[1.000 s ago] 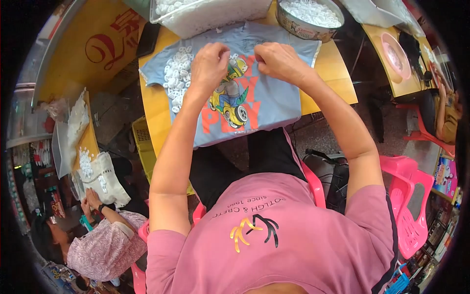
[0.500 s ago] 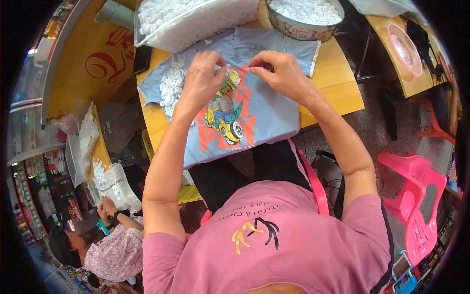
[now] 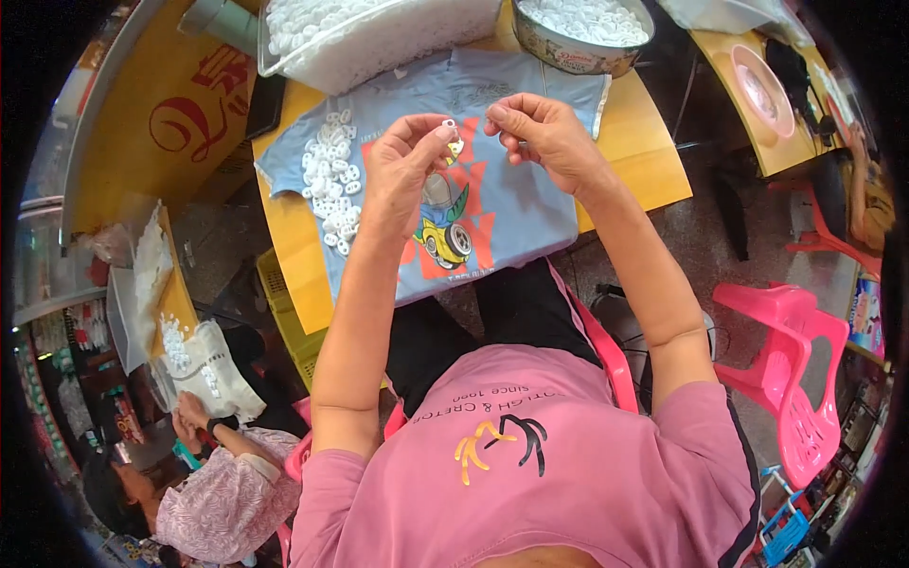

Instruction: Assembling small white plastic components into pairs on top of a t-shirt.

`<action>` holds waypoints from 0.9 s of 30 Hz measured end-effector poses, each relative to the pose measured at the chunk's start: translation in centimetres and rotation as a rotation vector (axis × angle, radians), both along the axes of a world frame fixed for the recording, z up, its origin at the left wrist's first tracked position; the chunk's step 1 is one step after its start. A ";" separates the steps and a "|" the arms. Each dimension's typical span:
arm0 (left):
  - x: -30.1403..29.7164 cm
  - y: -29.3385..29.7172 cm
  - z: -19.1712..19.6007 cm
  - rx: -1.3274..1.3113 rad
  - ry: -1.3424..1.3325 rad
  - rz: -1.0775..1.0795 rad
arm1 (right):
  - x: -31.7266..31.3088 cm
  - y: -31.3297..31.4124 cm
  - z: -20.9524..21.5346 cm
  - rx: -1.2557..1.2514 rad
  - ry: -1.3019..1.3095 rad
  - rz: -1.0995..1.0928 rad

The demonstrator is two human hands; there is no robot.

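Observation:
Between the thumb and forefinger of my left hand [image 3: 409, 161] is a small white plastic piece with a hole [image 3: 450, 124]. A short way to the right, my right hand [image 3: 551, 142] is closed in a pinch; what it holds, if anything, is too small to make out. Both hands are above a blue printed T-shirt [image 3: 530, 213] spread over the table. Left of my left hand, a loose heap of similar white pieces [image 3: 333, 180] lies on the shirt.
At the table's [image 3: 653, 170] far side stand a clear plastic bin [image 3: 379, 52] and a round tin [image 3: 582, 59], both full of white pieces. A co-worker [image 3: 222, 492] sits at lower left. Pink plastic chairs [image 3: 791, 369] and a side table with a pink basin [image 3: 762, 93] are at right.
My left hand has moved slightly right and turned, so the white piece now shows at its fingertips. My right hand has shifted slightly right. The whole view has shifted a little.

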State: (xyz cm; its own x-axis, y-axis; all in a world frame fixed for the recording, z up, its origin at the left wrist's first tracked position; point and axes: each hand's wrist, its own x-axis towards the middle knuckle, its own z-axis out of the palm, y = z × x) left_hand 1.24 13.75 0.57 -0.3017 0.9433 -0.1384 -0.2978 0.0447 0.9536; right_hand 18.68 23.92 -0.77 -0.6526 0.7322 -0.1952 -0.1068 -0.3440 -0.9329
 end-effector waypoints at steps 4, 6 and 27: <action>0.3 -1.2 -0.5 0.030 -0.066 0.023 | -0.9 -1.1 0.5 -0.015 0.002 -0.026; 0.3 -1.6 -0.5 0.032 -0.081 0.022 | -1.0 -1.3 0.2 0.038 -0.035 0.001; 2.0 -4.6 1.9 0.191 -0.358 0.055 | -2.8 -6.3 3.2 0.224 0.096 -0.003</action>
